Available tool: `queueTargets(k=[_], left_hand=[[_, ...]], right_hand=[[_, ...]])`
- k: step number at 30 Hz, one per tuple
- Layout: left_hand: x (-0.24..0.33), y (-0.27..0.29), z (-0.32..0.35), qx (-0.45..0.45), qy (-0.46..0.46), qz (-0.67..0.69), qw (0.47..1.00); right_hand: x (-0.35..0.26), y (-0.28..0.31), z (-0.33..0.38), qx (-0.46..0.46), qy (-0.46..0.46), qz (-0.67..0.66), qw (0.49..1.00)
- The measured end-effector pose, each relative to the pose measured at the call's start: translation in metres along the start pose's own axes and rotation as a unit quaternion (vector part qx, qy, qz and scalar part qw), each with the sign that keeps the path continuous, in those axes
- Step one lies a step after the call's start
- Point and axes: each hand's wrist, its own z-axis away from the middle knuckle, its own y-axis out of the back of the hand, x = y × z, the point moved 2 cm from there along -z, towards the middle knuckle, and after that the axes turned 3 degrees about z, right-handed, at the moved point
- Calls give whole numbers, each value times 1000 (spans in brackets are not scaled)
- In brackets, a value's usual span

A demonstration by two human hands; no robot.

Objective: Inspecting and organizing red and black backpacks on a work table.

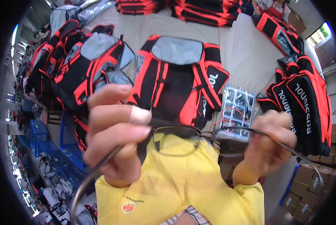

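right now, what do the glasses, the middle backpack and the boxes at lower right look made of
Glasses: probably metal frame, by its slim, glinting rim; see-through lenses, glass or plastic.
Middle backpack: likely synthetic fabric, black and orange-red with soft folds; its grey panel looks smoother, perhaps coated.
Boxes: seemingly matte cardboard, brown and flat-sided.

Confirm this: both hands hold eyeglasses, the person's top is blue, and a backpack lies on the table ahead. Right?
Not quite: the head view shows a yellow top, not blue. The rest stands: left hand and right hand hold the eyeglasses, and the backpack lies on the table ahead.
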Motion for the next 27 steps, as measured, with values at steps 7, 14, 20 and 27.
queueTargets(k=[7,14,20,27], left_hand=[[78,0,54,9,45,26,999],[66,29,58,96,55,-11,994],[35,82,65,184,58,-50,980],[-90,127,15,267,8,-60,962]], right_hand=[[-54,4,-7,32,-12,-66,997],[-67,-29,-39,-30,14,-48,998],[-27,-64,-61,-56,2,-17,998],[43,-118,-35,87,-20,-182,979]])
